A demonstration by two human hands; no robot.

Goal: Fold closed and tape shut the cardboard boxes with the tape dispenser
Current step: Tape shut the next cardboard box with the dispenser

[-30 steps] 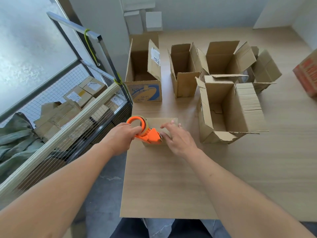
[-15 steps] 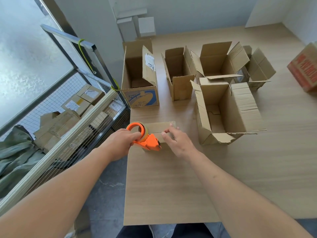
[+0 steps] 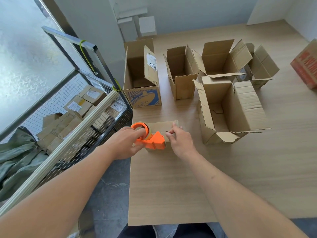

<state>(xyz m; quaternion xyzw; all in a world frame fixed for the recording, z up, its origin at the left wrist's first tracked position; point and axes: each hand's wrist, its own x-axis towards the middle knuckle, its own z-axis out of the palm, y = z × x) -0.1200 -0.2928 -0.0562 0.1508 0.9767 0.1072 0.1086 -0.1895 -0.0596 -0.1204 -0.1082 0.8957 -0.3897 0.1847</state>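
I am sitting at a light wooden table, with grey floor beside it on my left. My left hand is gripping the orange tape dispenser, its nose pointing right along the seam of the small closed cardboard box. This box is lying near the table's left edge, its long axis going left to right. My right hand is pinching the box top with curled fingers. Farther away, open cardboard boxes are standing. A wire cage is holding parcels at the left, below a frosted window.
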